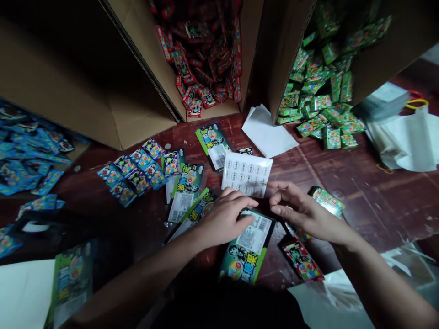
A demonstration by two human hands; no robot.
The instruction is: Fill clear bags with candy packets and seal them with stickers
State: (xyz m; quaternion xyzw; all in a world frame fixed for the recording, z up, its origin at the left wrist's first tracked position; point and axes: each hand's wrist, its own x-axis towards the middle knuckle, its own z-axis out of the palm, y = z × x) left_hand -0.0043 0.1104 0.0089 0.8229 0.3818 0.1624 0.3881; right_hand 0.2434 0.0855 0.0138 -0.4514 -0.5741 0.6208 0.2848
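My left hand (224, 214) lies over the top of a green-and-black display card (248, 246) on the dark red table, its fingers curled down onto the card's white label. My right hand (302, 211) hovers just right of it, thumb and fingers loosely bent near the lower right corner of a white sticker sheet (247, 174) printed with round marks. Whether those fingers grip the sheet I cannot make out. A green packet (327, 201) lies behind my right hand, and a red packet (302, 261) rests below it.
Three open cardboard boxes stand at the back: one spilling red packets (202, 59), one spilling green packets (322, 91), one with blue packets (27, 155) at left. More cards (187, 189), blue packets (133, 171), white paper (269, 132) and plastic bags (404, 137) lie around.
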